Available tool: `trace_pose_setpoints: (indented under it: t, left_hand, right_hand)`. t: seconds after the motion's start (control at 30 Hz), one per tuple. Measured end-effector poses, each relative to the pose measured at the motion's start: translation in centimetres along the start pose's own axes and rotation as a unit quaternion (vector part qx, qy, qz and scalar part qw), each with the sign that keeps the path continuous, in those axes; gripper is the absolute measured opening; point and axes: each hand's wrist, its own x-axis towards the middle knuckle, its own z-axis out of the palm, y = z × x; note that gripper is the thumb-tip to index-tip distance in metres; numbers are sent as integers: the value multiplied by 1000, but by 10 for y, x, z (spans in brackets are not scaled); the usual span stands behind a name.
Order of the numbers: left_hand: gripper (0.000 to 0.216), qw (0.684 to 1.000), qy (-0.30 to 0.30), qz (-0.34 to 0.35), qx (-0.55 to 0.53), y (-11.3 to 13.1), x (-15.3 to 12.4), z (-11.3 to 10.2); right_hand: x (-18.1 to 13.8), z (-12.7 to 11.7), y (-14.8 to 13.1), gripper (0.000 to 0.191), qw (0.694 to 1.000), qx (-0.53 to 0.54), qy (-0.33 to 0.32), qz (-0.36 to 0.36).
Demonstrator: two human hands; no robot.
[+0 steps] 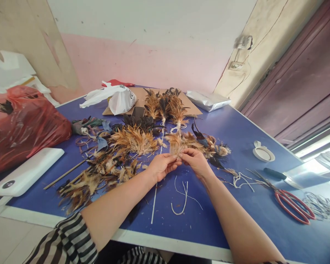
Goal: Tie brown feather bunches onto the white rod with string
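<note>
Pinching a tuft of tan feathers (176,142) at its base, the fingers of a person's left hand (162,165) and right hand (195,162) meet above a blue table (203,231), red-handled scissors (276,191) lying to the right.

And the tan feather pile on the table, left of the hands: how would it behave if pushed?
The feather pile is probably very light, being a heap of thin plumes. It would likely shed or spread, since small tufts lie loose beside it. Its wispy, splayed edges suggest it would bend easily.
</note>
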Motion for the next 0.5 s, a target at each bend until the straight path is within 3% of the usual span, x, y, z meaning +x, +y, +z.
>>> trace_pose_setpoints:
  t: [0.1,0.2,0.33,0.4,0.5]
  left_hand:
    - [3,1000,-2,11,28,2,0,1]
    - [3,999,-13,-3,30,7,0,-1]
    - [6,992,-98,-72,-46,18,-1,-9]
    - [9,978,-155,-104,-91,23,-3,-14]
    - [10,963,-205,-125,-120,26,-7,-18]
  right_hand:
    - [1,-2,2,22,1000,19,-6,8]
    - [4,-10,1,23,994,104,-6,18]
    - [8,-24,-3,25,985,165,32,39]
    - [8,-28,-3,23,991,122,26,57]
    - [6,-30,0,17,995,-68,-24,75]
